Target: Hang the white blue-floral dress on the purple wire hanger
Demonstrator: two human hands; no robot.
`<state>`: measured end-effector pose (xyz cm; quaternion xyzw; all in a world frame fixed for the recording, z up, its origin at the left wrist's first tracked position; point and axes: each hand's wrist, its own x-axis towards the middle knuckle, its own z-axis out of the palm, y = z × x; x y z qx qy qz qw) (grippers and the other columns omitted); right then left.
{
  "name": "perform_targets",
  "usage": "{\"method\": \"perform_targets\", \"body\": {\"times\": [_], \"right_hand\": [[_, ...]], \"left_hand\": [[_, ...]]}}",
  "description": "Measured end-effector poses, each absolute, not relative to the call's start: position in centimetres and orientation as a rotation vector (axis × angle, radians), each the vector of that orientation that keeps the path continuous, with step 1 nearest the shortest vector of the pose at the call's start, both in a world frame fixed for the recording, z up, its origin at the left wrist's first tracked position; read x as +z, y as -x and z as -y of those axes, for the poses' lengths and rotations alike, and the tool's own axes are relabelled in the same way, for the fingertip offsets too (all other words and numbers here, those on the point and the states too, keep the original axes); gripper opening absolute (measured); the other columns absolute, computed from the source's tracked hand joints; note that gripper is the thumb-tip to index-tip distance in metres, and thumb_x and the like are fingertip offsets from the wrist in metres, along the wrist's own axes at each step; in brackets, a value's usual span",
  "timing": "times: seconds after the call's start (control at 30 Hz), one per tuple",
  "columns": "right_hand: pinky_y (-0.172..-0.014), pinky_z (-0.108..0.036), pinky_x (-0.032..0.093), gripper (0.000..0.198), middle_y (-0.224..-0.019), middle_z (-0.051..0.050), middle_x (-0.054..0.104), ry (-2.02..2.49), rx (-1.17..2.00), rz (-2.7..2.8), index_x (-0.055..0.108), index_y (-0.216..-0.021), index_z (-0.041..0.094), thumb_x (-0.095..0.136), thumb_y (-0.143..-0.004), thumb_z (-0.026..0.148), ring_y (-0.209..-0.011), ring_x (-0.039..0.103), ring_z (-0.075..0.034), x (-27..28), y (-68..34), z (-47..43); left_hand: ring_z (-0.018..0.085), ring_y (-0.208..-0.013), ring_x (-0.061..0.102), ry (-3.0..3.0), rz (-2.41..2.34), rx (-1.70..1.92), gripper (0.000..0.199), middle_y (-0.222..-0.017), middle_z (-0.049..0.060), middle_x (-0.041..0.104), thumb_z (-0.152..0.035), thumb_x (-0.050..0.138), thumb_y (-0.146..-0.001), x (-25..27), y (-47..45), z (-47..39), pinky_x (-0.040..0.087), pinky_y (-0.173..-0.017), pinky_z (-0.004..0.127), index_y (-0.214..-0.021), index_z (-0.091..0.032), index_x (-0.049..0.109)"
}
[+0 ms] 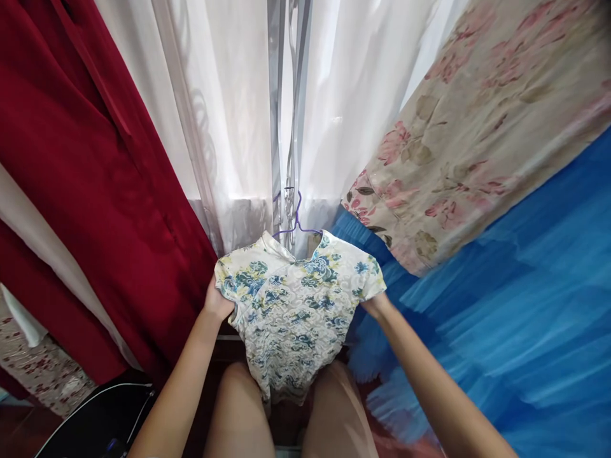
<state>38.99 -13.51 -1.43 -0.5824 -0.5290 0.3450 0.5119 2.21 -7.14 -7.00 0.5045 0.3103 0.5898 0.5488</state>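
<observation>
At the centre of my view the floral dress (296, 312) hung on a purple hanger (298, 222), its long axis running from 12 down to 6 o'clock. My left hand (217, 302) pinched the sleeve at 9 o'clock. My right hand (375, 305) touched the sleeve at 3 o'clock, mostly hidden, so I could not tell its grip. Both hands were equally near.
</observation>
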Motion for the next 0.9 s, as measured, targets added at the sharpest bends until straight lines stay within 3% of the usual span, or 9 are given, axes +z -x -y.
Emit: {"method": "perform_targets", "body": {"times": [0.1, 0.2, 0.27, 0.4, 0.5, 0.6, 0.7, 0.8, 0.9], "right_hand": [[-0.064, -0.032, 0.052, 0.075, -0.096, -0.008, 0.073, 1.307, 0.901, 1.257, 0.071, -0.101, 0.019, 0.026, -0.089, 0.078, -0.087, 0.069, -0.025, -0.5, -40.7, 13.1], [-0.055, -0.027, 0.047, 0.054, -0.082, -0.004, 0.072, 1.232, 0.964, 1.350, 0.071, -0.094, 0.019, 0.064, -0.076, 0.070, -0.070, 0.065, -0.021, 1.1, -41.3, 13.4], [-0.052, -0.025, 0.045, 0.043, -0.074, -0.002, 0.070, 1.220, 0.985, 1.369, 0.071, -0.092, 0.020, 0.075, -0.072, 0.058, -0.061, 0.061, -0.018, 2.0, -41.0, 13.7], [-0.051, -0.028, 0.047, 0.044, -0.072, -0.004, 0.070, 1.186, 0.962, 1.245, 0.072, -0.097, 0.020, 0.075, -0.073, 0.056, -0.056, 0.061, -0.019, 3.4, -40.2, 14.3], [-0.050, -0.030, 0.049, 0.044, -0.074, -0.007, 0.072, 1.186, 0.932, 1.158, 0.072, -0.098, 0.020, 0.074, -0.073, 0.056, -0.056, 0.063, -0.021, 3.8, -40.0, 14.8], [-0.046, -0.028, 0.046, 0.038, -0.074, -0.006, 0.073, 1.190, 0.911, 1.102, 0.072, -0.097, 0.021, 0.073, -0.076, 0.053, -0.053, 0.061, -0.020, 3.2, -39.8, 16.5], [-0.046, -0.028, 0.043, 0.033, -0.070, -0.003, 0.070, 1.216, 0.877, 1.082, 0.072, -0.094, 0.024, 0.070, -0.080, 0.053, -0.051, 0.058, -0.019, 1.9, -39.0, 20.0], [-0.050, -0.028, 0.044, 0.038, -0.067, -0.004, 0.067, 1.225, 0.888, 1.244, 0.073, -0.086, 0.022, 0.066, -0.081, 0.059, -0.056, 0.059, -0.020, 0.8, -37.6, 24.2], [-0.073, -0.037, 0.053, 0.063, -0.098, -0.011, 0.073, 0.969, 1.176, 1.584, 0.073, -0.107, 0.023, 0.064, -0.072, 0.075, -0.084, 0.068, -0.031, 0.4, -36.0, 27.4]], "left_hand": [[0.032, -0.123, 0.057, -1.028, -0.580, 1.378, 0.072, -0.128, 0.013, 0.065, -0.073, 0.032, -0.091, -4.8, -0.8, 8.2, 0.044, -0.103, 0.052, -0.135, -0.021, 0.056], [0.030, -0.127, 0.056, -0.972, -0.535, 1.475, 0.055, -0.136, 0.011, 0.060, -0.061, 0.041, -0.095, -2.8, -0.6, 9.1, 0.043, -0.106, 0.049, -0.135, -0.025, 0.054], [0.029, -0.129, 0.053, -1.021, -0.534, 1.556, 0.048, -0.140, 0.010, 0.057, -0.057, 0.042, -0.096, -1.7, -0.8, 9.4, 0.042, -0.108, 0.048, -0.131, -0.026, 0.055], [0.028, -0.140, 0.041, -1.254, -0.544, 1.704, 0.053, -0.153, 0.009, 0.042, -0.060, 0.034, -0.098, 1.1, -1.1, 9.8, 0.035, -0.115, 0.047, -0.137, -0.027, 0.050], [0.029, -0.148, 0.023, -1.683, -0.708, 1.837, 0.058, -0.159, 0.005, 0.031, -0.055, 0.052, -0.093, 3.9, -1.4, 10.6, 0.019, -0.122, 0.047, -0.144, -0.029, 0.043], [0.035, -0.150, 0.008, -2.257, -0.980, 1.749, 0.075, -0.162, 0.003, 0.021, -0.032, 0.073, -0.081, 5.7, -2.2, 11.7, 0.003, -0.123, 0.052, -0.148, -0.032, 0.039], [0.039, -0.148, 0.012, -2.607, -1.130, 1.478, 0.086, -0.158, 0.004, 0.029, -0.010, 0.069, -0.073, 4.6, -3.4, 11.7, -0.004, -0.121, 0.058, -0.149, -0.034, 0.036], [0.038, -0.133, 0.040, -2.598, -1.253, 1.375, 0.076, -0.134, 0.011, 0.052, -0.006, 0.064, -0.071, 1.0, -4.4, 10.1, 0.016, -0.118, 0.059, -0.142, -0.027, 0.047], [0.031, -0.109, 0.055, -2.314, -1.226, 1.425, 0.033, -0.110, 0.012, 0.060, -0.019, 0.063, -0.082, -2.8, -5.1, 8.2, 0.042, -0.102, 0.051, -0.115, -0.018, 0.063]]}}
